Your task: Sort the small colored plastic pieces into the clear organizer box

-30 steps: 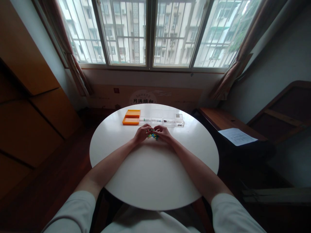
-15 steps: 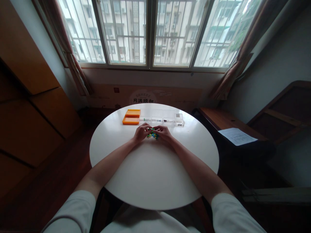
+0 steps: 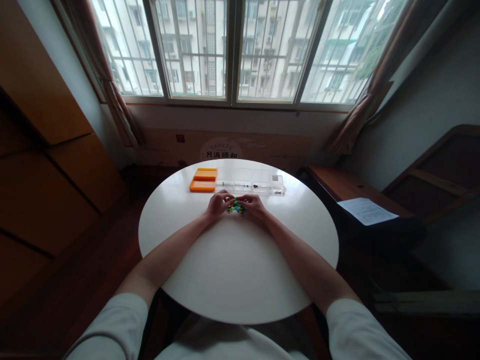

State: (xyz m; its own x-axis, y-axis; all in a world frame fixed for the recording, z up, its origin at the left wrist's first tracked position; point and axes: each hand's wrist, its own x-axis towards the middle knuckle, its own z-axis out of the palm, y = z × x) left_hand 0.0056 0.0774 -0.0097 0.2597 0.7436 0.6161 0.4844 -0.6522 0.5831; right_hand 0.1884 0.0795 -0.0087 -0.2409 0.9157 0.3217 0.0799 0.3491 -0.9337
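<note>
Both hands meet over the far half of a white round table (image 3: 232,270). Between their fingertips is a small green piece (image 3: 236,201), too small to name more closely. My left hand (image 3: 219,202) is closed in a pinch on its left side. From the right, my right hand (image 3: 252,204) closes on it with bent fingers. Just below the fingers lies a heap of small yellow, green and blue pieces (image 3: 236,209), partly covered by the hands.
Behind the hands stands an orange tray (image 3: 202,186) with its lid up. Beside it is a row of clear plastic compartments (image 3: 243,186) holding a few tiny items. A paper sheet (image 3: 365,211) lies on the wooden bench (image 3: 337,182) to the right.
The hands stay nearly in place; the fingers shift slightly around the green piece, which shows a little more clearly between them now.
</note>
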